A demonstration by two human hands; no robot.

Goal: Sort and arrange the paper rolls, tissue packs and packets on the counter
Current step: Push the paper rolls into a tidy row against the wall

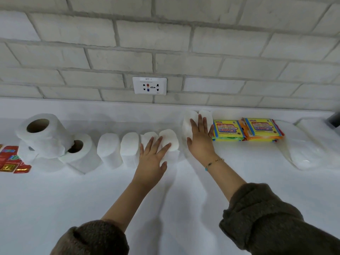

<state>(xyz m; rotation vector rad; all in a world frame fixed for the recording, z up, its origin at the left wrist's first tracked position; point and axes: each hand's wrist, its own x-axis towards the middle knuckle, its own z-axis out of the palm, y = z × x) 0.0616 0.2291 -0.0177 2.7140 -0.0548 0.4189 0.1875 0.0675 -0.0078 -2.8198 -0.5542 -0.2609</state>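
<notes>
Several white paper rolls stand in a row on the white counter (184, 208). My left hand (151, 157) lies flat, fingers spread, on the roll (170, 138) at the right end of that row, next to another roll (129, 144). My right hand (199, 137) rests open on a pair of rolls (188, 118) further back. To their right lie two yellow and orange tissue packs (227, 129) (263, 128). On the left, toilet rolls with open cores are piled up (44, 133) (81, 151).
Red printed packets (11, 159) lie at the far left edge. A clear plastic-wrapped pack (305, 153) sits at the far right. A white brick wall with a power socket (149, 85) runs behind the counter.
</notes>
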